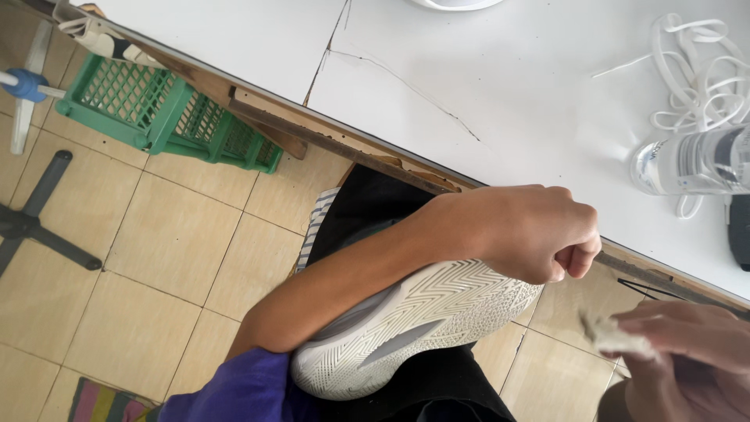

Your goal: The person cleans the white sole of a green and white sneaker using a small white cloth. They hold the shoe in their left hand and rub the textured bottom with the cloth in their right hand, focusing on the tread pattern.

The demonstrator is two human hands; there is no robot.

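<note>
A white sneaker point(414, 324) lies sole-up across my lap, its zigzag tread facing the camera. My left hand point(539, 230) is curled around the toe end of the sneaker, with my forearm laid along its upper side. At the lower right my right hand point(687, 352) pinches a small off-white rag point(613, 336), a short way from the sneaker's toe and not touching it.
A white table point(500, 86) with a cracked top and worn wooden edge runs across the upper right. On it lie loose white laces point(695, 70) and a clear plastic bottle point(691, 160) on its side. A green plastic crate point(168, 113) stands on the tiled floor, near a chair base point(39, 223).
</note>
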